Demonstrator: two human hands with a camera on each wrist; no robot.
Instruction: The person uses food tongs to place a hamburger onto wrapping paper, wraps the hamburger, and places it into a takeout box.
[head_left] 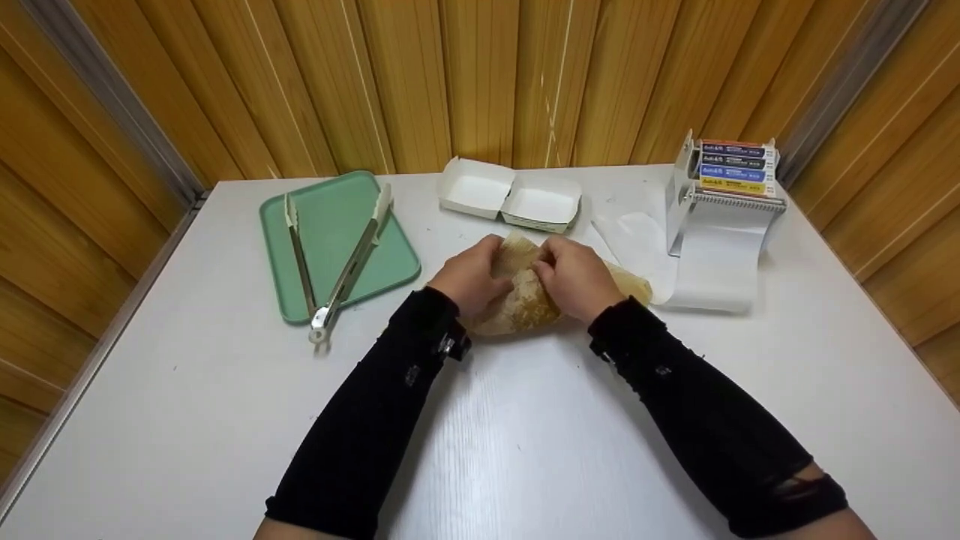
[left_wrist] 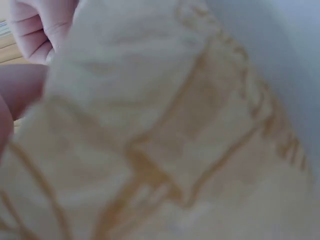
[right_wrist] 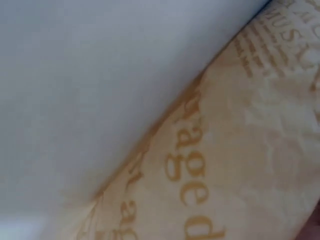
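Printed food wrapping paper, tan with brown lettering, is bunched between both hands near the middle of the table. My left hand grips its left side, thumb toward the middle. On the other side my right hand pinches the paper near its top with bent fingers. One end of the paper sticks out to the right beyond that hand. Close up in the left wrist view, the creased wrapping paper covers most of the picture. Large letters run along the wrapping paper in the right wrist view. Whatever lies inside it is hidden.
An open white cardboard box stands behind the hands. At the left, metal tongs lie across a green tray. Back right is a holder with colourful boxes, and a white sheet hangs from it onto the table.
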